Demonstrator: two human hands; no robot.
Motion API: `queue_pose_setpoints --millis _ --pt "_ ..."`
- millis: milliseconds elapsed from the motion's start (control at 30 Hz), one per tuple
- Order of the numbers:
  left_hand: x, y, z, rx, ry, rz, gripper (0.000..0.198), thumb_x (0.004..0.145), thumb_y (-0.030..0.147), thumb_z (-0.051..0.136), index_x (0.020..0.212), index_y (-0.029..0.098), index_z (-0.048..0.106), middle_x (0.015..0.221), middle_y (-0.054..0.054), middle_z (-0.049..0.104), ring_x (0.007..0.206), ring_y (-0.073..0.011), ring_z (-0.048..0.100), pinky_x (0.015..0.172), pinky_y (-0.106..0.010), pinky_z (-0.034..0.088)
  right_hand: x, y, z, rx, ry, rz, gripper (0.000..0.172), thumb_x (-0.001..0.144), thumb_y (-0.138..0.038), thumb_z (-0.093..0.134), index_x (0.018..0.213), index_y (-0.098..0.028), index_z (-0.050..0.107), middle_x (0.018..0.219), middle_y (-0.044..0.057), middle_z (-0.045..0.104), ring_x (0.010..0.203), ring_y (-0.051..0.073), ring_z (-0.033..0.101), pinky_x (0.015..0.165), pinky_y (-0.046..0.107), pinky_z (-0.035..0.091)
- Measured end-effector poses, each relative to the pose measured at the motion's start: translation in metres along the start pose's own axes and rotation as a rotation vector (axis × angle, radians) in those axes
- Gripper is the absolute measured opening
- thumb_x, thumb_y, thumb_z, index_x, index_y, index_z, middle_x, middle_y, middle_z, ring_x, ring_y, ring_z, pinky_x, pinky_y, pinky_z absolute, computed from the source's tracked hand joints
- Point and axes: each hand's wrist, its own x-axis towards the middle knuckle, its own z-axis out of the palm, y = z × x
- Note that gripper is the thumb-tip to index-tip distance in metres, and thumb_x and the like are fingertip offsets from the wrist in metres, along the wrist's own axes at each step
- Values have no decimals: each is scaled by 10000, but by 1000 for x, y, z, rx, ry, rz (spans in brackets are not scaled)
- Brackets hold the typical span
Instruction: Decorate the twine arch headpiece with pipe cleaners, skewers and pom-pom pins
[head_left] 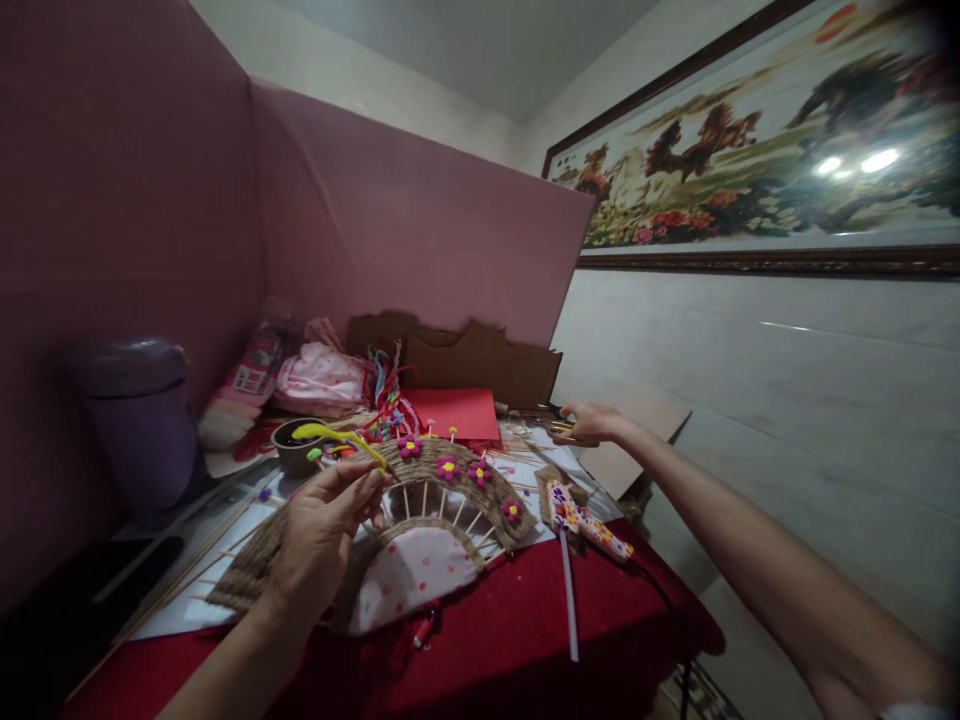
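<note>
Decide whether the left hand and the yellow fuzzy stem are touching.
Touching: the head view shows the left hand pinching one end of the yellow fuzzy stem.

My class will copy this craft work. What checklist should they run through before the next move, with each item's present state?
1. Left hand grips the yellow fuzzy strip: ok.
2. Right hand has a firm hold on something: cannot tell.
3. Fan-shaped piece carries magenta flowers on its outer band: ok.
4. Floral glue gun is out of both hands: ok.
5. Glue gun is hot: cannot tell.
6. Coloured fuzzy stems are sorted: not ok, they lie tangled.
</note>
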Motion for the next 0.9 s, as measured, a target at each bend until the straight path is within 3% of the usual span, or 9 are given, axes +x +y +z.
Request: queue_pose_setpoints --millis 133,233,333,433,500,567,633,733,900 --pt "2 -1 -2 12 8 -3 279 507 213 820 724 126 667 646 -45 687 580 -139 625 440 -180 449 5 -5 -2 -99 10 13 604 500 -421 795 1032 -177 644 1023 141 668 955 301 609 742 342 439" --pt "3 -2 -3 16 7 -9 273 517 208 817 730 127 666 657 -44 689 602 -139 631 451 -173 455 2 0 -14 -118 14 6 588 467 -337 819 1013 -193 659 1009 139 673 961 317 604 761 368 431" --pt "2 -2 -4 8 -6 -4 279 524 207 815 742 121 664 665 -42 683 593 -139 626 436 -180 451 -14 13 -24 -83 34 -26 517 558 -325 774 1048 -223 645 1040 114 665 970 301 596 770 359 419" --pt "1 -1 -2 -32 -6 -22 296 514 206 819 743 118 653 670 -37 673 603 -150 631 423 -187 443 -39 22 -18 -2 45 -93 446 701 -352 655 1127 -240 583 990 66 671 877 232 614 713 307 430" --pt "1 -1 -1 -56 -2 -50 308 513 191 818 758 118 646 688 -39 673 624 -152 638 448 -189 454 -58 18 -5 268 25 -220 400 725 -317 609 1098 -185 554 828 33 664 731 180 605 607 256 432" --pt "1 1 1 -72 -17 -75 297 534 168 804 778 118 641 708 -42 674 641 -142 640 475 -182 461 -78 4 10 632 -4 -338 355 715 -344 598 1011 -156 538 706 0 614 628 159 564 534 244 418" --pt "1 4 4 -91 -55 -108 260 572 144 777 791 121 640 720 -43 672 657 -133 640 490 -175 465 -99 -17 22 809 -22 -468 352 739 -372 584 1010 -161 512 701 -7 594 627 148 546 560 250 422" --pt "0 9 7 -128 -99 -186 208 608 109 737 792 126 641 714 -45 669 650 -128 638 496 -175 476 -124 -52 30 832 -45 -541 355 752 -341 592 1063 -203 490 752 -11 595 675 152 548 605 259 420" --pt "-2 18 11 -174 -112 -251 185 613 85 727 766 137 638 706 -36 663 631 -118 636 512 -173 488 -137 -90 34 792 -63 -577 497 549 -234 763 974 -223 507 808 -27 581 737 160 522 639 251 402"
